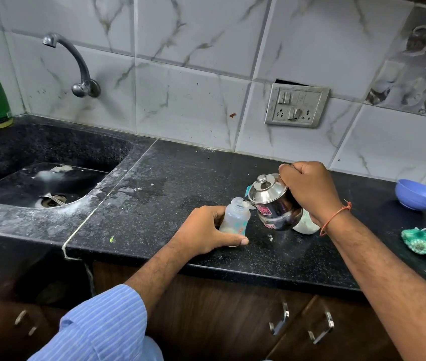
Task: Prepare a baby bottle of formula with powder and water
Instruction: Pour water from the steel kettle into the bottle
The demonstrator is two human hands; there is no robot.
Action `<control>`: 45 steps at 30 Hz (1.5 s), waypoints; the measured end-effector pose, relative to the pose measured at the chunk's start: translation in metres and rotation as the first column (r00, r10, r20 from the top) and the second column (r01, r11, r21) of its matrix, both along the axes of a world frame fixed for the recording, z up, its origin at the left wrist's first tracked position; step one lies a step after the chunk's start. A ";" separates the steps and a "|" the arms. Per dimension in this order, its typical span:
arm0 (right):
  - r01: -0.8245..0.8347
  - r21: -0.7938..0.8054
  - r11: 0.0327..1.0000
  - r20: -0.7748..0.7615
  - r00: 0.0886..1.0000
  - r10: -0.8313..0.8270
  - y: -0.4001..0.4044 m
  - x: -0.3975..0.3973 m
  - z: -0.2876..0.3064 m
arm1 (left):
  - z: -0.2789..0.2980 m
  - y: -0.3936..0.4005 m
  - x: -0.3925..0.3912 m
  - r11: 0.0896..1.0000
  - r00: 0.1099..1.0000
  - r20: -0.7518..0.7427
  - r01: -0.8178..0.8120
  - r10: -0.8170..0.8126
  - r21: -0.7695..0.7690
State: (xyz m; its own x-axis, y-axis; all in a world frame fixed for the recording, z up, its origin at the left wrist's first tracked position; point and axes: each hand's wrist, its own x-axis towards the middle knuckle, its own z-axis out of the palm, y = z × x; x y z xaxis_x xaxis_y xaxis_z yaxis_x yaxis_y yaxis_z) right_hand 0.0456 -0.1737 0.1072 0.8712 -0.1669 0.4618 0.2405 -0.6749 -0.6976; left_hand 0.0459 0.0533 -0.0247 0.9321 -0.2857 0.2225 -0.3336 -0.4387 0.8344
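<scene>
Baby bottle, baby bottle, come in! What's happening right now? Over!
Left hand grips clear plastic baby bottle on black counter. Right hand tilts shiny steel kettle, spout at bottle mouth. Nothing blocking.

Left hand [206, 227] fingers curled in grip, right hand [308, 188] fisted, raised

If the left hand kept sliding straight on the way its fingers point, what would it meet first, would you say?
The left hand holds the bottle and points right, so it would probably first meet the steel kettle tilted beside it; depth is uncertain.
</scene>
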 end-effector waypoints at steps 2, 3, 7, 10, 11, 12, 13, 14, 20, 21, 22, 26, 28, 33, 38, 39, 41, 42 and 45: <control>-0.001 -0.007 1.000 -0.002 1.000 0.001 0.000 -0.001 0.001 | 0.001 0.000 -0.001 1.000 1.000 -0.005 -0.001 0.001 0.003; -0.003 -0.012 1.000 -0.003 1.000 0.003 0.000 -0.002 0.001 | 0.001 0.000 -0.001 1.000 1.000 -0.007 0.000 0.000 0.004; -0.004 -0.026 1.000 -0.005 1.000 0.004 0.000 -0.002 0.001 | 0.002 0.000 -0.001 1.000 1.000 -0.003 0.003 -0.003 0.006; 0.003 -0.037 0.999 0.000 1.000 -0.003 0.000 0.000 0.002 | 0.000 0.000 0.000 1.000 1.000 0.003 -0.001 0.001 0.011; 0.002 -0.042 0.999 0.003 1.000 -0.002 0.001 0.000 0.003 | -0.001 0.001 0.001 1.000 1.000 0.003 0.000 0.000 0.012; 0.001 -0.044 0.999 0.001 1.000 -0.001 0.001 0.000 0.003 | -0.001 0.001 0.001 1.000 1.000 0.002 0.001 -0.001 0.015; -0.001 -0.046 0.999 0.000 1.000 0.001 0.002 -0.001 0.004 | -0.002 0.001 0.002 1.000 1.000 0.002 0.002 -0.002 0.016; -0.001 -0.047 0.999 -0.003 1.000 0.000 0.002 -0.001 0.004 | -0.002 0.001 0.002 1.000 1.000 -0.001 0.005 -0.005 0.017; -0.010 -0.047 0.999 -0.014 1.000 0.010 0.004 -0.003 0.005 | -0.003 0.001 0.004 0.997 1.000 0.005 0.016 -0.016 0.076; -0.011 -0.047 0.999 -0.014 1.000 0.010 0.004 -0.003 0.005 | -0.003 0.001 0.005 0.997 1.000 0.004 0.018 -0.019 0.079; -0.010 -0.050 0.999 -0.013 1.000 0.010 0.004 -0.003 0.005 | -0.002 0.001 0.004 0.996 1.000 0.002 0.020 -0.020 0.082; -0.007 -0.072 0.997 -0.008 1.000 0.007 0.002 -0.001 0.006 | -0.002 0.000 0.004 0.996 1.000 0.007 0.019 -0.020 0.092; -0.006 -0.074 0.997 -0.009 1.000 0.006 0.002 -0.001 0.006 | -0.002 0.000 0.005 0.996 1.000 0.000 0.021 -0.021 0.089; -0.002 -0.074 0.997 -0.004 1.000 0.002 0.002 -0.001 0.005 | 0.000 0.000 0.003 0.995 1.000 0.007 0.019 -0.020 0.099; -0.005 -0.084 0.996 -0.011 1.000 0.004 0.002 -0.002 0.006 | -0.001 0.000 0.003 0.995 1.000 0.007 0.021 -0.022 0.093; -0.005 -0.089 0.996 -0.008 1.000 0.004 0.001 -0.001 0.006 | -0.001 0.000 0.003 0.995 1.000 0.008 0.019 -0.020 0.096; -0.006 -0.101 0.995 0.002 1.000 0.006 0.000 0.000 0.005 | -0.001 0.000 0.003 0.995 1.000 0.010 0.014 -0.015 0.100; -0.006 -0.104 0.995 0.006 1.000 0.007 0.000 0.000 0.005 | -0.001 0.000 0.003 0.995 1.000 0.010 0.012 -0.014 0.098; -0.008 -0.113 0.994 0.008 1.000 0.009 0.000 0.000 0.006 | -0.002 0.001 0.004 0.995 1.000 0.007 0.015 -0.016 0.100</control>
State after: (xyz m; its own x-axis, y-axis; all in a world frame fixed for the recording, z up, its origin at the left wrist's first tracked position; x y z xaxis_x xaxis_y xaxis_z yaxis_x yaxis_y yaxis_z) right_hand 0.0453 -0.1734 0.1129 0.8684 -0.1059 0.4845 0.2519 -0.7473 -0.6149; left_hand 0.0497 0.0539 -0.0263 0.9256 -0.3215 0.1997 -0.3478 -0.5142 0.7840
